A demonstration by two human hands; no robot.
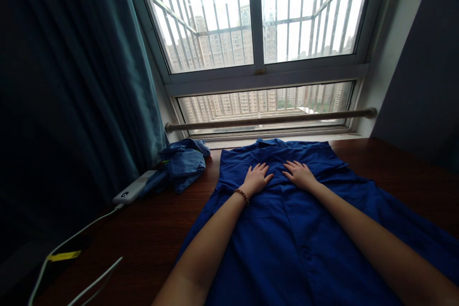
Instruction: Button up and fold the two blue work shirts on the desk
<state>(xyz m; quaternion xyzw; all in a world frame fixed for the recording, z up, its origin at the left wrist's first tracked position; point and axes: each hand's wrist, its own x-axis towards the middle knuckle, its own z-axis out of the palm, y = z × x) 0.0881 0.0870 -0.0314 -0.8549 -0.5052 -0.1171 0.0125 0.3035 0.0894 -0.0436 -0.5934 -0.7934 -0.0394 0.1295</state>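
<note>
A blue garment with a collar and a buttoned front, like a work shirt [265,239], lies spread over the wooden surface, its collar toward the window. My left hand [257,178] rests flat on its upper part with fingers spread; a beaded bracelet [242,195] circles that wrist. On the other side of the button line, my right hand [300,175] also lies flat, fingers apart. A narrow strip of cloth separates the two hands. Folds and wrinkles show in the fabric around them. Neither hand grips anything.
Left of the shirt sits a crumpled blue cloth bundle [186,165]. Beside it a white power bank [132,187] has a white cable [84,228] plugged in, with a yellow tag [64,256]. A rail [268,122] crosses the barred window; a curtain [118,81] hangs at left.
</note>
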